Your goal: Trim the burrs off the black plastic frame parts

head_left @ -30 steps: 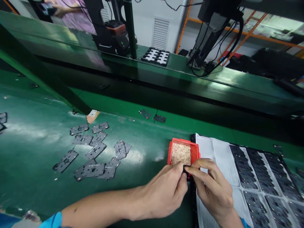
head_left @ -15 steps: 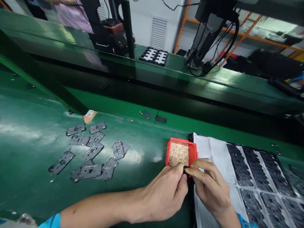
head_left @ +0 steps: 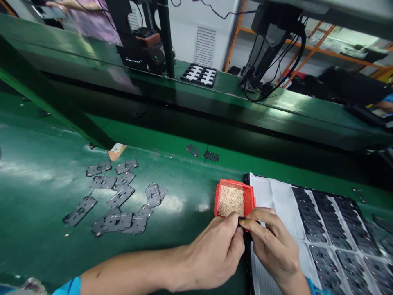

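Note:
My left hand [head_left: 215, 250] and my right hand [head_left: 273, 248] meet in front of a red bin [head_left: 250, 196]. Both are closed, fingertips pinching a small black plastic part [head_left: 240, 222] between them. Most of that part is hidden by the fingers, so its full shape does not show. Pale, small pieces [head_left: 231, 200] fill the bin just beyond the hands. Under and beside my right hand lies a tray lined with white sheet [head_left: 283, 196], holding rows of black plates [head_left: 310, 215].
Several loose dark plates [head_left: 118, 222] lie scattered on the green bench at left. Two more plates [head_left: 211, 155] rest on the green strip behind. A slanted green post [head_left: 61, 98] stands at left. Across the bench are a person in pink [head_left: 92, 20] and a black-and-white tray [head_left: 199, 74].
The plates on the green strip have shifted slightly to the right. Both hands keep their pinch on the black part, and a little more of it shows beside my right fingers.

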Motion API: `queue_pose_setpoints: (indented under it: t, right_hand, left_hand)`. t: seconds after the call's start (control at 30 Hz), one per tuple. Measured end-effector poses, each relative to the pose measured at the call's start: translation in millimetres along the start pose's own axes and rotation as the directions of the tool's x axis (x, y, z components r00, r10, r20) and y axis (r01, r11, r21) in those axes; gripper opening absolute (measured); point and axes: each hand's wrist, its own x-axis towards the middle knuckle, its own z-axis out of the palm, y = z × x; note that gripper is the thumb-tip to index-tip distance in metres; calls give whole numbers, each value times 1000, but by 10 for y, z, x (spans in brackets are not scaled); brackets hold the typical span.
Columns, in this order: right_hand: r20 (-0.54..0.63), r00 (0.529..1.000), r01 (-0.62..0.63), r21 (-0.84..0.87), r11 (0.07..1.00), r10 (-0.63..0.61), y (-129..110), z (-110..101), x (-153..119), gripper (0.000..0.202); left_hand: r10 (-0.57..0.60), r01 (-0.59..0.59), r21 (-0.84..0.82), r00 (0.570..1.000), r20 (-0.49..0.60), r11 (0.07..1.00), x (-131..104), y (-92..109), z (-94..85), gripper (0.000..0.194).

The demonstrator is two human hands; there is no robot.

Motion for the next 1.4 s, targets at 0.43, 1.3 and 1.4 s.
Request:
queue_pose_setpoints:
  t: [0.43,1.3,1.4]
  right_hand:
    - [174,984,-35,-12,999,37,131,1,-23,28]
    - [-8,765,-637,135,759,644,-1,-72,-251,30]
    - [-1,676,-685,368,629,737,-236,61,-169,25]
  left_hand:
    - [-80,80,-39,997,0,996,55,-85,-17,19]
    - [-84,35,-404,991,-105,914,-45,-306,-35,39]
    - [-76,26,-386,991,-114,922,-79,-301,49,40]
